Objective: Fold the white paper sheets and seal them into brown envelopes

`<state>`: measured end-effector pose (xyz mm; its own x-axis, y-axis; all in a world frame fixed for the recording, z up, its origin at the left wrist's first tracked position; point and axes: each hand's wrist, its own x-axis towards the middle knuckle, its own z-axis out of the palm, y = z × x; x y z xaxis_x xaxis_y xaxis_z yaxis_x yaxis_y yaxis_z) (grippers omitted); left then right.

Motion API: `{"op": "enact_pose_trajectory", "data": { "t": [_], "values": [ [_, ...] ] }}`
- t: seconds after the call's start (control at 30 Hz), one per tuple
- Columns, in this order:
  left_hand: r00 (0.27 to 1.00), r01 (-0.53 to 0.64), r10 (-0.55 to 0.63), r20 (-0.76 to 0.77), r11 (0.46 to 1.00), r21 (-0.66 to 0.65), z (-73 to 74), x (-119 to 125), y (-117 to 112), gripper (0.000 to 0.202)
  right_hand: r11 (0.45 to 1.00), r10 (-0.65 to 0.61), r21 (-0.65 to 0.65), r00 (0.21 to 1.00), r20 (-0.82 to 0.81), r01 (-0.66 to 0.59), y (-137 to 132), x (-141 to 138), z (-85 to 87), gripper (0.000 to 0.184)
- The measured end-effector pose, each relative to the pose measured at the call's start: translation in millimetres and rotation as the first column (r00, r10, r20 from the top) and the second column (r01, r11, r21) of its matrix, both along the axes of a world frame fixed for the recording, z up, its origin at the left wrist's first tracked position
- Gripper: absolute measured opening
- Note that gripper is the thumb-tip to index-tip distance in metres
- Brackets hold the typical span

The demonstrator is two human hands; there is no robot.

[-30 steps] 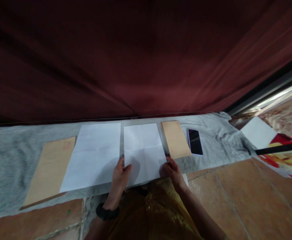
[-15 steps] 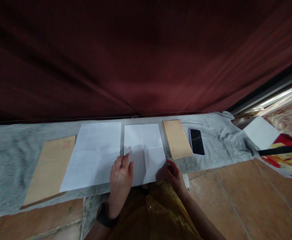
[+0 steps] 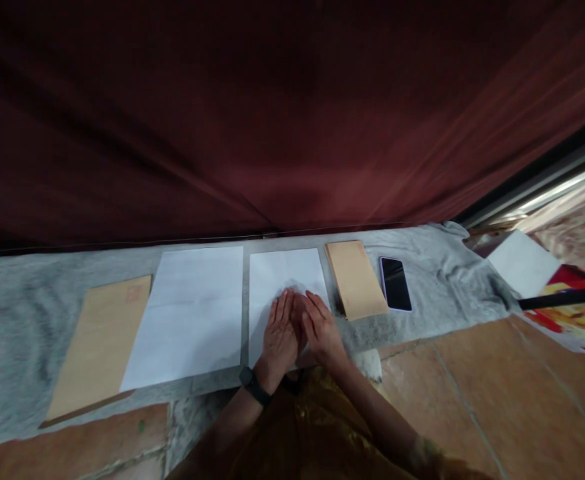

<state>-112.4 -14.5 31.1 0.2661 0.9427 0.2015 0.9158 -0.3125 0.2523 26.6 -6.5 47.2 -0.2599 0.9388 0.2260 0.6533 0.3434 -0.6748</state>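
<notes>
A white sheet of paper (image 3: 267, 270) with fold creases lies flat in front of me, its lower middle covered by my hands. My left hand (image 3: 281, 333), with a dark watch on the wrist, rests on it with fingers stretched out together. Beside it, fingers also extended, my right hand (image 3: 322, 331) lies on the same sheet, angled toward the left. Just left of that sheet is a larger white sheet (image 3: 187, 307), and to the right sits a stack of brown envelopes (image 3: 357, 280).
A larger brown envelope (image 3: 97, 347) lies at the left, partly under the big sheet. A phone (image 3: 395, 283) rests right of the envelope stack. Grey cloth (image 3: 447, 287) covers the surface. A dark red curtain (image 3: 292, 133) hangs behind, and tiled floor (image 3: 437, 393) shows below.
Both hands have moved inward from the smaller sheet's side edges and now lie side by side on its lower middle. The sheets, envelopes and phone have stayed in place.
</notes>
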Motion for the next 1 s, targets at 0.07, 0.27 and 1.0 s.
{"op": "enact_pose_trajectory", "data": {
  "t": [0.07,0.27,1.0],
  "values": [
    [1.000,-0.008,0.008,-0.015,1.000,-0.005,-2.4,-5.3,4.3,0.065,0.999,0.038,0.028,0.996,0.084,-0.040,16.1,-14.8,-6.9,0.051],
    [0.999,-0.051,0.051,-0.016,0.999,-0.011,-7.1,-14.6,5.9,0.062,0.997,0.059,0.036,0.959,0.278,-0.071,27.2,-19.5,-21.1,0.052],
    [0.968,-0.218,0.218,0.126,0.976,-0.017,-3.8,-51.1,-31.3,0.066,0.997,-0.071,0.015,0.949,0.309,0.069,-37.3,35.2,-18.4,0.060]
  ]
}}
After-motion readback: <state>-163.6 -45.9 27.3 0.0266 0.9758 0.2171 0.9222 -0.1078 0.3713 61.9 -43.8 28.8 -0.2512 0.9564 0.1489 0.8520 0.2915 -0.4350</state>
